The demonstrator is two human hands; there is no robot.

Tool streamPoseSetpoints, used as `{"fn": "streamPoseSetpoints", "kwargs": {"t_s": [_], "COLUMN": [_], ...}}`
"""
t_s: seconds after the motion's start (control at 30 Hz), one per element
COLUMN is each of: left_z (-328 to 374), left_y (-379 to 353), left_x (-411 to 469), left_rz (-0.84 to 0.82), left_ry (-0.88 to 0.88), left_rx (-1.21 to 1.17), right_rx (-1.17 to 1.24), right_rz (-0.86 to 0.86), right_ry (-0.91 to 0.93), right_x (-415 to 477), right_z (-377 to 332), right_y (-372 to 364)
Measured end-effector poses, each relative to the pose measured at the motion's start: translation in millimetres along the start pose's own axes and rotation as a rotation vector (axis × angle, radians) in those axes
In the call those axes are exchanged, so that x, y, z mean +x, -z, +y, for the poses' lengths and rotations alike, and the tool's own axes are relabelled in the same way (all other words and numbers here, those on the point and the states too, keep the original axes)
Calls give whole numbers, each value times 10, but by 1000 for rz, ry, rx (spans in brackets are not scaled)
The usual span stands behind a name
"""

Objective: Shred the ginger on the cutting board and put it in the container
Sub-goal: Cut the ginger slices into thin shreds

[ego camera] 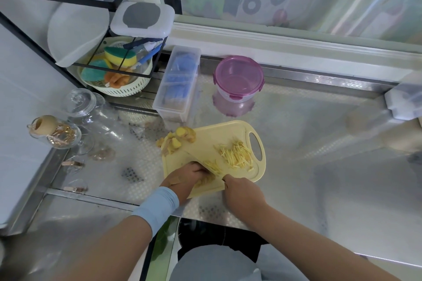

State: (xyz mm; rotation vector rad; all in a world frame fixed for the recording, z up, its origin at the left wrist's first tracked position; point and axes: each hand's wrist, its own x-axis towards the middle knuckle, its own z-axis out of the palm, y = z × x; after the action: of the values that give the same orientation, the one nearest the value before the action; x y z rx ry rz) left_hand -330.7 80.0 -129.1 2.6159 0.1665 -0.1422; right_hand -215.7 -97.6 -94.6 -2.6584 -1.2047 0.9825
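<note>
Ginger slices [206, 180] are pinned at the near edge of the cutting board [205, 143] under the curled fingertips of the left hand [188, 178]. Their long axis appears to run along that edge, though most of the stack is hidden by the fingers.

- The knife [205, 165] is clamped in the right hand [242, 194], fingers wrapped round a handle that is barely seen. The blade is laid diagonally, its tip toward the board's far-left side, crossing the stack.
- Shreds [237, 155] are heaped near the handle-hole end, strands lying loosely parallel between the near and far edges, slightly fanned.
- Uncut ginger pieces [180, 139] are left at the far-left corner, some spilling off the board.
- The container [238, 80] stands on the counter [319, 132] beyond the board's far edge, its purple lid apparently on.

Step judged: shredding, partway done. Next move calls for fine parallel cuts, with the fingertips kept tucked back from the blade.
</note>
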Motion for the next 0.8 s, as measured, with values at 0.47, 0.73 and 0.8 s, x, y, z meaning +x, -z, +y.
{"fn": "streamPoseSetpoints", "kwargs": {"t_s": [0.47,0.73,0.8], "left_z": [-5,-15,-43], "left_y": [-15,-16,-31], "left_x": [0,-11,-20], "left_rz": [11,2,-8], "left_ry": [11,22,23], "left_rx": [-23,-20,-15], "right_rx": [-3,-10,-4], "right_rz": [-19,-45,-40], "right_ry": [5,6,16], "right_x": [-9,177,191], "right_z": [-28,-152,-157], "right_y": [77,78,91]}}
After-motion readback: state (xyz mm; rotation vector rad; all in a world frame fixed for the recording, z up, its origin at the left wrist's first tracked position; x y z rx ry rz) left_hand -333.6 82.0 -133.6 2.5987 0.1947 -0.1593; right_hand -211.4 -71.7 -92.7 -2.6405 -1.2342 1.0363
